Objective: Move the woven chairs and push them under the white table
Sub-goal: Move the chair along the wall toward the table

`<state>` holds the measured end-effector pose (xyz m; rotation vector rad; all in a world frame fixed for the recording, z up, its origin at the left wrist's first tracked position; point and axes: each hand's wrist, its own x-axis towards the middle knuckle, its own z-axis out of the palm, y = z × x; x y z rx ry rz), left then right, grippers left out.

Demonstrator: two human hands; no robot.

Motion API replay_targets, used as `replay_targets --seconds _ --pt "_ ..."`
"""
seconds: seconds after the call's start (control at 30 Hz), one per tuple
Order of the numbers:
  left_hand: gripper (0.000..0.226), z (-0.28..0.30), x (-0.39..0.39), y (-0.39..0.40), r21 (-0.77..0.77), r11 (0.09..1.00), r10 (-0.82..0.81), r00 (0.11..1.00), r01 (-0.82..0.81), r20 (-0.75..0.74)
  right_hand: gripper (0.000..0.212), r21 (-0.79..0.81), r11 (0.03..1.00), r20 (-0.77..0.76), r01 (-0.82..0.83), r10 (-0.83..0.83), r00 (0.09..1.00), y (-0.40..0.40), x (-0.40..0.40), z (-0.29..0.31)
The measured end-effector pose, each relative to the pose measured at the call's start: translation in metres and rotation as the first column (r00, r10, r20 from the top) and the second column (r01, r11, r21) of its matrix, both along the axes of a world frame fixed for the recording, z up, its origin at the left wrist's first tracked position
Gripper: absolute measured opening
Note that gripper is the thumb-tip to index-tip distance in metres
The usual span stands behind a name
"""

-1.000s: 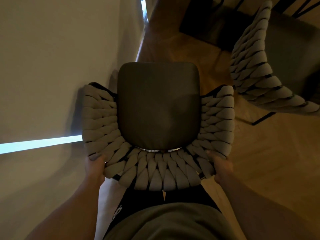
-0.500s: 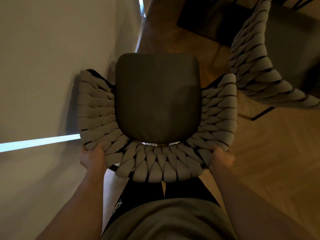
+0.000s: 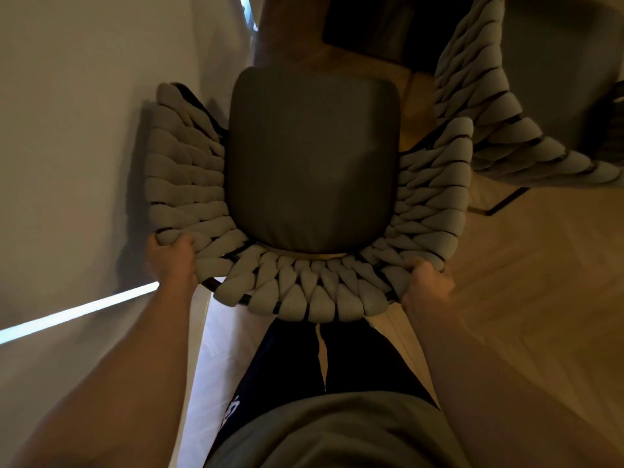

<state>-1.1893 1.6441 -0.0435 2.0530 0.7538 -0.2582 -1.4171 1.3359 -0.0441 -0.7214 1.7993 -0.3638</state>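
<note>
Hands have shifted their hold: left hand and right hand each curl fingers over the woven chair back rim. Chair stands beside the wall, advanced slightly; white table not in view, so transport continues.

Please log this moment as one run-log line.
left hand: grips woven chair backrest | right hand: grips backrest | second woven chair: right
</note>
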Motion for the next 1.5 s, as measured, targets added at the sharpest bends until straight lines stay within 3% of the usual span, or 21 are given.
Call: replay_targets --seconds 0.2,0.37,0.47,0.57,0.63,0.7,0.8,0.9,1.23,1.5 --pt "0.045 -0.019 0.045 -0.014 -0.047 0.998 -0.045 0.999 0.045 0.003 0.037 0.017 0.999 -0.007 0.037 -0.037 0.999 0.002 0.026 -0.014" --pt "0.056 -0.026 0.067 -0.015 -0.059 0.994 -0.094 0.996 0.093 0.0 0.061 0.023 1.0 0.051 -0.019 0.018 0.999 0.002 0.046 -0.013" --pt "0.075 -0.034 0.051 -0.001 -0.306 0.951 0.012 0.991 -0.052 -0.132 0.067 0.09 0.996 0.137 -0.011 -0.002 0.991 0.014 0.041 -0.005" --pt "0.07 -0.039 0.016 0.005 -0.489 0.864 -0.112 0.9 -0.121 -0.42 0.052 0.315 0.944 0.18 -0.099 0.043 0.983 0.028 0.035 0.005" --pt "0.057 -0.041 0.005 0.002 -0.563 0.82 -0.176 0.889 -0.105 -0.422 0.037 0.423 0.894 0.219 -0.147 0.056 0.974 0.037 0.035 0.006" --pt "0.059 -0.042 0.008 -0.002 -0.6 0.794 -0.185 0.905 -0.092 -0.383 0.045 0.404 0.905 0.214 -0.133 0.048 0.976 0.043 0.038 0.001" --pt "0.064 -0.037 0.028 -0.007 -0.609 0.789 -0.191 0.912 -0.077 -0.362 0.054 0.369 0.924 0.202 -0.103 0.029 0.979 0.046 0.051 -0.002" --pt "0.055 -0.037 0.057 -0.015 -0.559 0.825 -0.181 0.898 -0.083 -0.401 0.055 0.35 0.932 0.221 -0.096 0.017 0.975 0.042 0.071 -0.005" --pt "0.045 -0.023 0.139 -0.074 -0.545 0.834 -0.175 0.9 -0.08 -0.399 0.047 0.261 0.952 0.302 -0.16 0.077 0.95 -0.001 0.156 0.002" --pt "0.041 -0.017 0.202 -0.119 -0.504 0.862 -0.206 0.872 -0.053 -0.443 0.042 0.281 0.945 0.329 -0.167 0.068 0.942 -0.042 0.214 0.004"
